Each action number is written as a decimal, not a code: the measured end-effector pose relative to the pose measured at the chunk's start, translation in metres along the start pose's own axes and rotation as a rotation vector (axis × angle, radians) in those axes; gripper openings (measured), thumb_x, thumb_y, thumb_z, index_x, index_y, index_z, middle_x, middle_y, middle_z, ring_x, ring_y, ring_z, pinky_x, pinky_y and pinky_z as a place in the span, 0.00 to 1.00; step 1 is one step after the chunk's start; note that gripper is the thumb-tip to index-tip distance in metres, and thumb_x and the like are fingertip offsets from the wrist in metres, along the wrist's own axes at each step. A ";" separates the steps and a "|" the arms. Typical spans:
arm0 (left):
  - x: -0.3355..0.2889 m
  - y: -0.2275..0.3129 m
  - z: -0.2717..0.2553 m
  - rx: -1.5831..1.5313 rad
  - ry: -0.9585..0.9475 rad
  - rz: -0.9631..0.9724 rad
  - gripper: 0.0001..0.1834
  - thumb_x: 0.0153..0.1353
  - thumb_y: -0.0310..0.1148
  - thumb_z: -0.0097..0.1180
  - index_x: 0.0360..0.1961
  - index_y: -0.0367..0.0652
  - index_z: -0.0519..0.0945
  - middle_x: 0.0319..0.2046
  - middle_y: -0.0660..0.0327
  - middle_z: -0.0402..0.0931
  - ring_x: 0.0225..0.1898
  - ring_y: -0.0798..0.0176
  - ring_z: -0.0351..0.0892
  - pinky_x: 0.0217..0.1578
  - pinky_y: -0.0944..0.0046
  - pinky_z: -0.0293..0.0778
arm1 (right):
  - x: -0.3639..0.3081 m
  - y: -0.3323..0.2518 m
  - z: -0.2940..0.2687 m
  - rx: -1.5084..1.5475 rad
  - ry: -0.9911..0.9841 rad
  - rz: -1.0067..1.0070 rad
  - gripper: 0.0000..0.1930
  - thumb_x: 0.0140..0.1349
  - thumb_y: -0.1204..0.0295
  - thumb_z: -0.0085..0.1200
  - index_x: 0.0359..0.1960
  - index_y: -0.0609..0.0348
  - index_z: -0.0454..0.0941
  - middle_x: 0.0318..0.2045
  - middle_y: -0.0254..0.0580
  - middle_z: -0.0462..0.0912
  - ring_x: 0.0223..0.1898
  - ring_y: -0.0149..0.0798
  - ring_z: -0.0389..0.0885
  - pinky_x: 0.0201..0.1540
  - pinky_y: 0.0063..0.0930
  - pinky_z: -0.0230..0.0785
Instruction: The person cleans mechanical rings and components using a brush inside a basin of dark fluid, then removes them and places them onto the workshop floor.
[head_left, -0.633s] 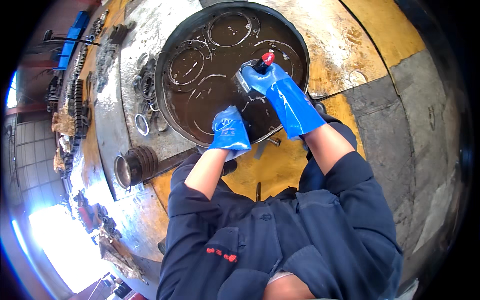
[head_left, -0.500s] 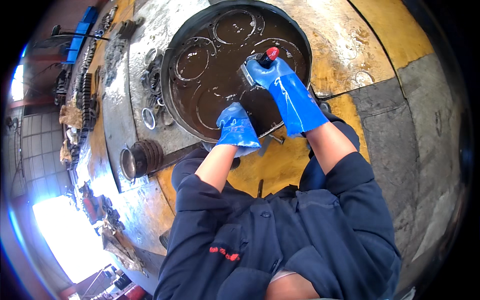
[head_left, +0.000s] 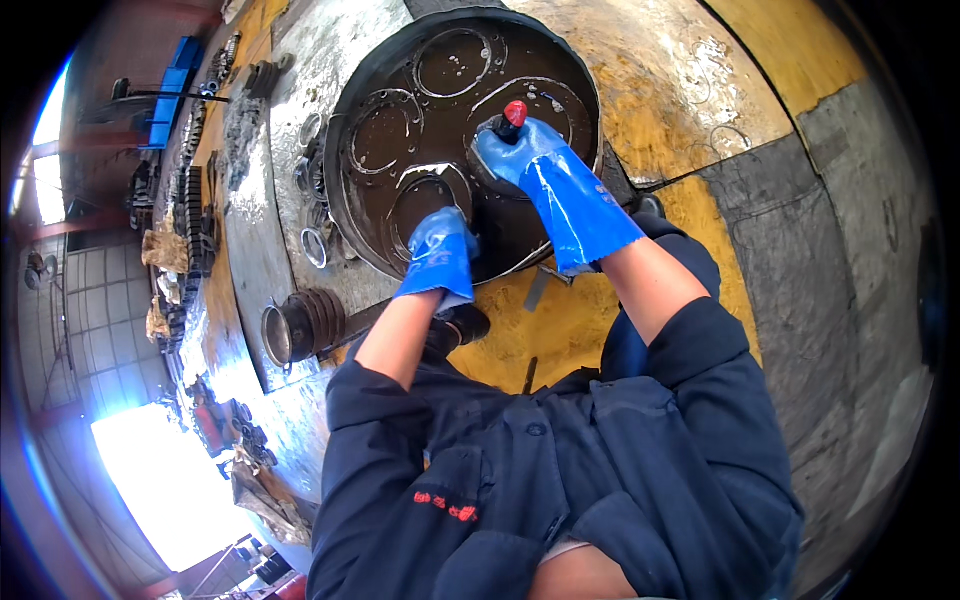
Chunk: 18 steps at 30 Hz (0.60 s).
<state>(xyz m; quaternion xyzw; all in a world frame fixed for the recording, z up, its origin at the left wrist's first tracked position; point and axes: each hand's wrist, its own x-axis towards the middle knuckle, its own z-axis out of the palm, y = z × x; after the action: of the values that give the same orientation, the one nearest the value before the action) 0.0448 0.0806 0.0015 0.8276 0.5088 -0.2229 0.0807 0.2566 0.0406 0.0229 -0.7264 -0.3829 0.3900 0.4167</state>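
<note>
Both my hands wear blue rubber gloves over a round dark tub (head_left: 337, 215) of murky brown liquid. My right hand (head_left: 520, 150) is closed around a tool with a black, red-tipped handle (head_left: 515, 113); its working end is hidden under the glove and the liquid. At the tub's near left side, my left hand (head_left: 440, 240) is closed on the near edge of a round metal ring part (head_left: 432, 172) lying in the liquid. Its fingertips are partly hidden. Several similar ring parts (head_left: 452, 62) lie half sunk around it.
Left of the tub, loose metal rings (head_left: 314, 247) lie on the metal-plated floor. A ribbed cylindrical part (head_left: 300, 328) stands nearer to me. Rows of dark machine parts (head_left: 192, 210) line the far left. My shoe (head_left: 465, 325) is close to the tub's near rim.
My left hand has shifted left and down, and the ring part's far edge now shows more plainly. My right hand has moved slightly left with the tool; its metal block no longer shows.
</note>
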 end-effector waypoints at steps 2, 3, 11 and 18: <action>-0.010 0.008 -0.032 0.029 -0.006 0.042 0.25 0.52 0.46 0.74 0.43 0.36 0.89 0.45 0.40 0.87 0.51 0.39 0.87 0.54 0.46 0.82 | -0.002 0.001 -0.004 -0.048 0.032 -0.002 0.19 0.66 0.53 0.56 0.37 0.58 0.87 0.33 0.50 0.89 0.36 0.48 0.88 0.45 0.43 0.77; -0.012 0.003 -0.041 0.047 -0.006 0.009 0.26 0.53 0.48 0.74 0.46 0.38 0.90 0.48 0.43 0.87 0.53 0.41 0.87 0.55 0.47 0.82 | -0.004 0.000 -0.005 -0.041 0.033 0.004 0.19 0.66 0.53 0.56 0.37 0.58 0.87 0.33 0.50 0.89 0.36 0.48 0.88 0.45 0.43 0.77; -0.001 -0.113 -0.088 -0.939 -0.083 0.299 0.22 0.69 0.38 0.62 0.54 0.29 0.83 0.44 0.49 0.87 0.45 0.53 0.89 0.52 0.59 0.82 | -0.003 0.011 0.012 0.128 -0.083 0.067 0.18 0.66 0.53 0.58 0.30 0.56 0.85 0.25 0.42 0.87 0.29 0.38 0.85 0.39 0.39 0.76; -0.001 -0.147 -0.065 -1.320 -0.036 0.235 0.20 0.67 0.35 0.56 0.50 0.26 0.83 0.45 0.42 0.87 0.47 0.45 0.89 0.56 0.51 0.83 | -0.023 -0.003 0.031 -0.034 -0.240 0.127 0.21 0.64 0.52 0.58 0.49 0.54 0.88 0.42 0.56 0.90 0.48 0.56 0.89 0.53 0.44 0.79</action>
<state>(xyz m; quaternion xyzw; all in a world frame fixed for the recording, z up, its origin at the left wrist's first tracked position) -0.0661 0.1717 0.0735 0.6508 0.4436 0.1316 0.6020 0.2195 0.0307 0.0204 -0.7044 -0.3897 0.4931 0.3297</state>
